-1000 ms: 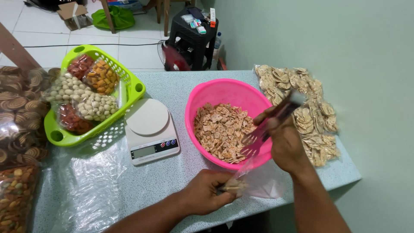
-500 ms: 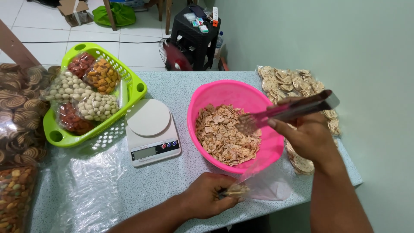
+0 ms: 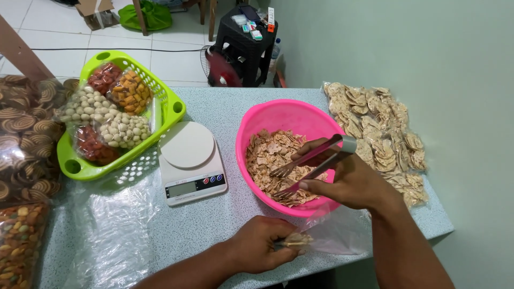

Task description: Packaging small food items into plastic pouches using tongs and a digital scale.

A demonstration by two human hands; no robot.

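Observation:
A pink bowl (image 3: 278,115) on the speckled table holds pale brown snack chips (image 3: 270,158). My right hand (image 3: 350,182) grips metal tongs (image 3: 310,166) whose open tips rest on the chips inside the bowl. My left hand (image 3: 262,246) sits near the table's front edge and pinches the mouth of a clear plastic bag (image 3: 334,230) with a few chips at its opening. The bag lies flat just in front of the bowl.
A white kitchen scale (image 3: 190,160) stands left of the bowl. A green basket (image 3: 171,104) holds bagged snacks. Bagged crackers (image 3: 377,136) lie at the right edge, more snack bags (image 3: 24,176) at the left. Clear plastic (image 3: 104,235) covers the front left. A black stool (image 3: 243,40) stands beyond the table.
My right hand lifted the tongs from the bowl, then lowered them again into the chips. My left hand stayed on the bag's mouth.

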